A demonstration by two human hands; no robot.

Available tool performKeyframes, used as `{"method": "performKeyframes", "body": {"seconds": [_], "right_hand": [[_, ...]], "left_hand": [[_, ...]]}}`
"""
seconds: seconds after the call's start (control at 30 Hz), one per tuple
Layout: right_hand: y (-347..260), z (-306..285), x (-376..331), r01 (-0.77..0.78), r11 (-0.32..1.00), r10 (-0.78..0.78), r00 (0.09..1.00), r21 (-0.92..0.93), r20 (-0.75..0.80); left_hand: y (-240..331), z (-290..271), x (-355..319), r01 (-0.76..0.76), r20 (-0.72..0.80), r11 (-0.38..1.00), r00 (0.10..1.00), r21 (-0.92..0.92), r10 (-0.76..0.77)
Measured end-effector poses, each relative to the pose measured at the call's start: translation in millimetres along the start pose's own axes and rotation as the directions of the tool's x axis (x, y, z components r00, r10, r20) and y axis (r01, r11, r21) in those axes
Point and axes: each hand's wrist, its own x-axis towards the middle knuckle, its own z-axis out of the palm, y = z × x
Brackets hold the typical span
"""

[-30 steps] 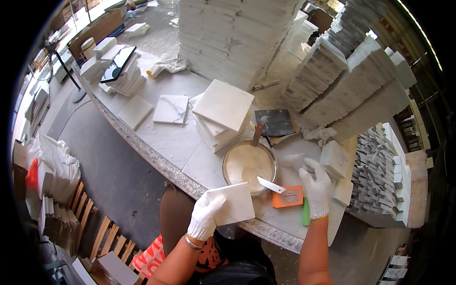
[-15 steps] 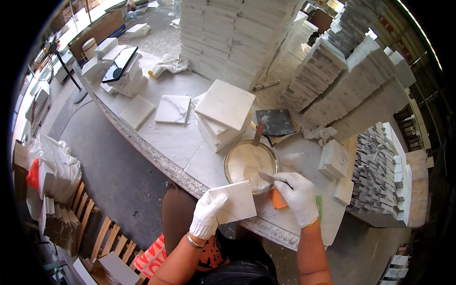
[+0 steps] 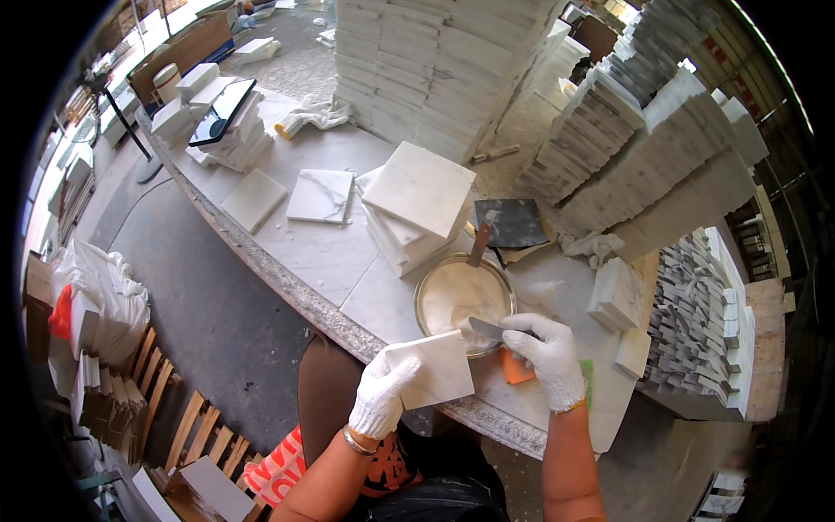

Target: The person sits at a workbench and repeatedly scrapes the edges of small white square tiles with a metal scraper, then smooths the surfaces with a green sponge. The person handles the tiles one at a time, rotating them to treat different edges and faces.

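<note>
In my left hand [image 3: 379, 398], gloved in white knit, is a square white marble tile [image 3: 444, 372], gripped at its left edge with the thumb on top. My right hand [image 3: 551, 355], gloved the same way, is closed round a putty knife [image 3: 489, 329]. Its blade points left, over the near part of a round metal dish [image 3: 417, 306] of cream-coloured paste [image 3: 459, 289], just above the tile's far right corner. Whether the blade touches the paste, I cannot tell. A second scraper [image 3: 479, 245] with a brown handle leans on the dish's far rim.
Stacked white tiles [image 3: 420, 187] stand behind the dish, beside dark sandpaper-like sheets [image 3: 511, 223]. An orange block [image 3: 517, 367] and a green pad [image 3: 586, 383] lie near my right hand. A tablet [image 3: 223, 111] rests on tiles at far left. Tall tile stacks [image 3: 435, 70] rise behind.
My right hand has turned slightly, and the putty knife's blade now shows broader and lies a little further left over the dish. The tile stays in my left hand. The whole view has shifted slightly.
</note>
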Motion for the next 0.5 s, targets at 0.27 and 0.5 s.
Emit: {"method": "performKeyframes", "body": {"seconds": [0.27,0.5], "right_hand": [[1.8,-3.5,-12.8,0.163,0.987,-0.163,0.987,-0.002,0.001],[-1.0,-1.9,-13.5,0.424,0.854,-0.449,0.893,-0.300,-0.016]], "left_hand": [[-1.0,0.5,1.4,0.001,0.015,1.000,1.000,-0.006,0.000],[-0.7,-0.2,1.0,0.009,0.011,1.000,1.000,-0.011,-0.008]]}}
